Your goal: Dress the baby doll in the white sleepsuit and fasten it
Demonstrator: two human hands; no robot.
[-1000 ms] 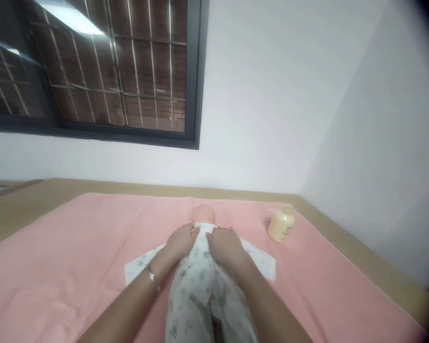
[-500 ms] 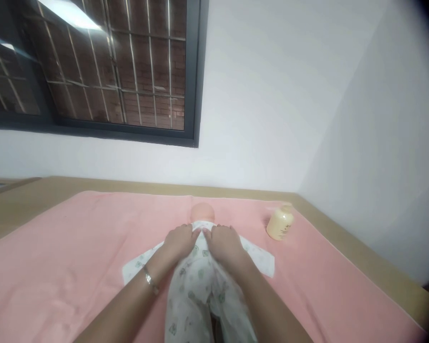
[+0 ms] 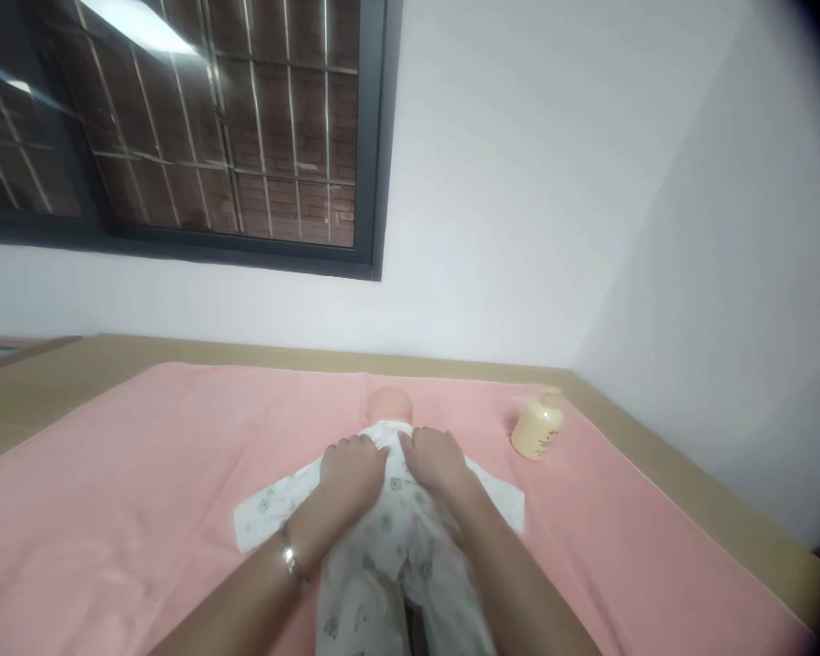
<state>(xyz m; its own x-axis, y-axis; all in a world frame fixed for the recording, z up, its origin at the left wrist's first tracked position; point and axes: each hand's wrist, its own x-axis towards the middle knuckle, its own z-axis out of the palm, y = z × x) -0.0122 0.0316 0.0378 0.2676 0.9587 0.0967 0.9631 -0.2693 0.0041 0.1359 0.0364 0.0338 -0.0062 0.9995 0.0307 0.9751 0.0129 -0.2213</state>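
Doll (image 3: 394, 510) lies on a pink sheet (image 3: 170, 456) beneath our left hand (image 3: 352, 474) and right hand (image 3: 438, 463); whether our fingers (image 3: 345, 446) clamp its clothes (image 3: 386, 544) or merely rest there, we cannot tell.

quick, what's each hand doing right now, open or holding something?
Left hand: curled against the printed clothes; whether it grips cannot be told.
Right hand: curled on the clothes too; grip cannot be told.
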